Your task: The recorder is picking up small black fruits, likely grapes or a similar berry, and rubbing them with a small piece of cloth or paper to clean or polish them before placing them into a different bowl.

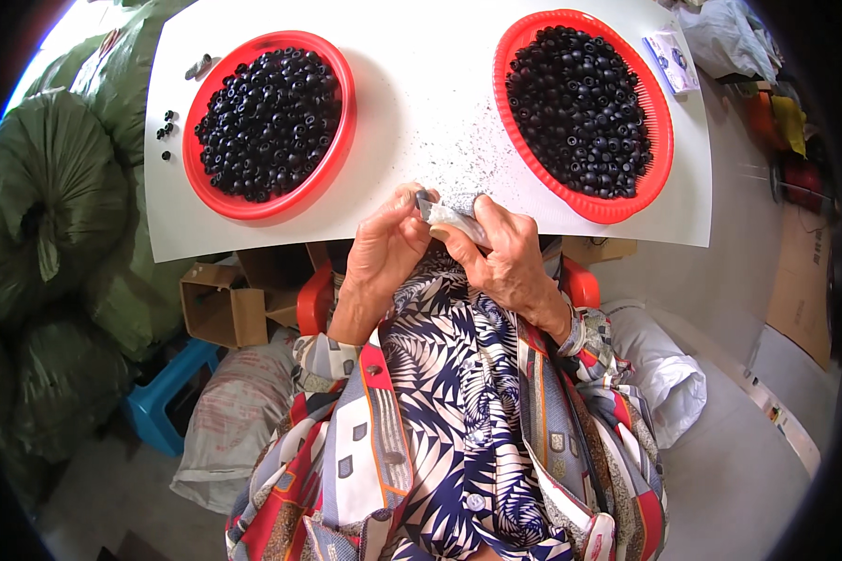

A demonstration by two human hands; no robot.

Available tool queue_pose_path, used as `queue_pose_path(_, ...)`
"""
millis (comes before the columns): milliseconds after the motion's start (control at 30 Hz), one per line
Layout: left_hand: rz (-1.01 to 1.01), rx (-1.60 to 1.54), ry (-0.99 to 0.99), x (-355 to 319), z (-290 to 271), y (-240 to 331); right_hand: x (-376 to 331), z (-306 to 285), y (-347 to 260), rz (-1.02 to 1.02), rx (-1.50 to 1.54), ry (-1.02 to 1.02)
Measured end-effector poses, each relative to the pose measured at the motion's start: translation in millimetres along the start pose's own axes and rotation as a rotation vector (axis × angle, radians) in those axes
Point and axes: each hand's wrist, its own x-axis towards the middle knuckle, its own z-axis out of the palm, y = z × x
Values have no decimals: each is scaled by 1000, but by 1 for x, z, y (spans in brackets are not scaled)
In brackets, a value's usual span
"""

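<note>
Both my hands meet at the table's front edge, close to my body. My left hand [385,245] is closed, pinching a small dark piece [423,196] between thumb and fingertips; its exact shape is mostly hidden. My right hand [507,260] is wrapped around a short tool with a white-wrapped handle [451,220], its tip touching or very near the dark piece. Beyond my left hand stands a red plastic basin [347,103] filled with small black ring-like parts [269,122]. A red basket [662,122] at the right holds more such black parts [580,112].
Dark shavings [454,164] are scattered over the white table [421,56]. Several loose black parts [166,129] lie at its left edge, and a small packet [671,62] at its right. Green sacks [51,187], a cardboard box [220,304] and a blue stool [164,402] stand left.
</note>
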Motion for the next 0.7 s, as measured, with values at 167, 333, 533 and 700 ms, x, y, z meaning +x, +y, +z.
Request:
queue_pose_path(167, 47, 138, -16, -2, 8, -1, 0, 0, 0, -3, -2, -2)
queue_pose_path(333, 62, 160, -22, -3, 9, 1, -1, 1, 0, -12, -9, 3)
queue_pose_path(533, 63, 167, -22, -2, 9, 2, 0, -1, -2, -1, 5, -10)
queue_pose_path(700, 82, 197, -30, -3, 8, 3, 1, 0, -1, -27, -1, 1)
